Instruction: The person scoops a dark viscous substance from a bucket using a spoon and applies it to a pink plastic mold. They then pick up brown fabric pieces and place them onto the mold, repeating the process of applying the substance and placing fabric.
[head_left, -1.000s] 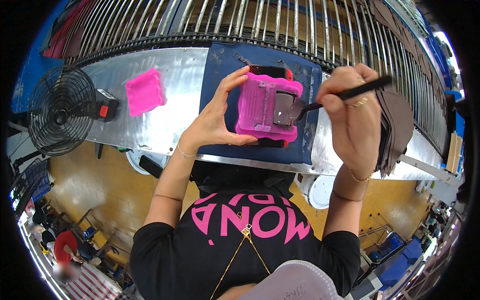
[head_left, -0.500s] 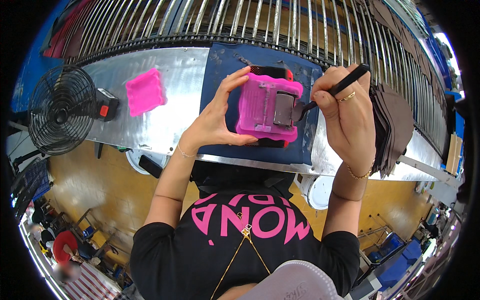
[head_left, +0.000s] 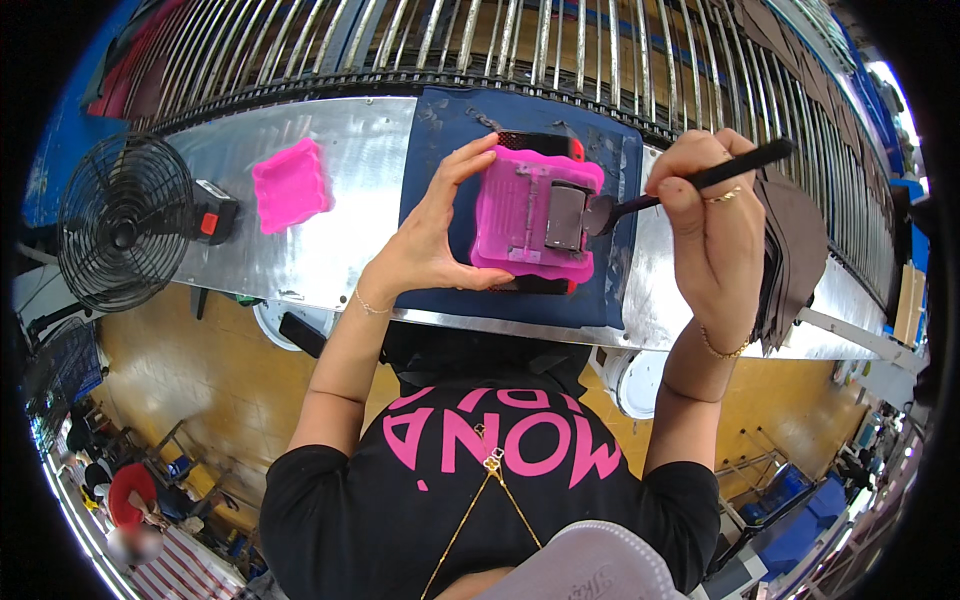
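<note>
My left hand (head_left: 425,228) grips a bright pink tray with wavy edges (head_left: 508,215), thumb at its near edge and fingers at its far edge. A dark grey rectangular block or small container (head_left: 566,217) sits in the tray's right half. Under the tray, a black object with red corners (head_left: 548,143) sticks out at the far and near sides. My right hand (head_left: 708,215) is closed around a slim black-handled tool (head_left: 745,163). Its rounded dark tip (head_left: 600,215) is at the tray's right edge, beside the grey block; I cannot tell whether they touch.
A dark blue mat (head_left: 432,150) lies on the metal table (head_left: 365,200). To the left are a second pink wavy-edged piece (head_left: 290,186) and a black fan (head_left: 125,230). Brown flat pieces (head_left: 795,250) are stacked at right. A rack of metal rods (head_left: 450,40) runs along the far side.
My right hand has moved to the right with the tool, whose handle now lies flatter. The tray and my left hand stay nearly where they were.
</note>
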